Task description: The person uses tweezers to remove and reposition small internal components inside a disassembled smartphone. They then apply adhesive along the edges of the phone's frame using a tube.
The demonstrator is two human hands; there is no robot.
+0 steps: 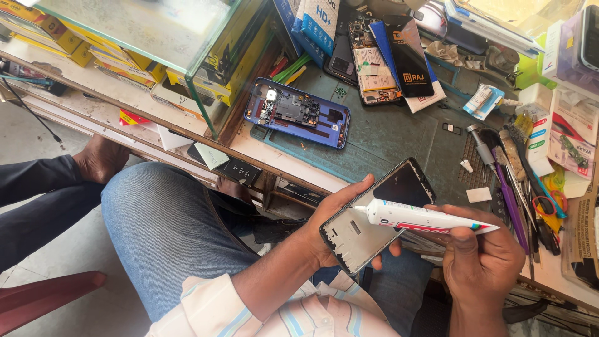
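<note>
Hands (337, 218) (483, 256) hold frame (368, 218) and glue tube (424, 218) beside tools (518, 181).

Phone frame (368, 218): flat rectangular panel, pale grey inner face up with small cutouts, dark glossy section at the far end, tilted diagonally above the lap at the bench edge. Glue tube (424, 218): white, slim, red band along its body, lying nearly level across the frame's right edge, nozzle tip pointing left onto the grey face.
</note>
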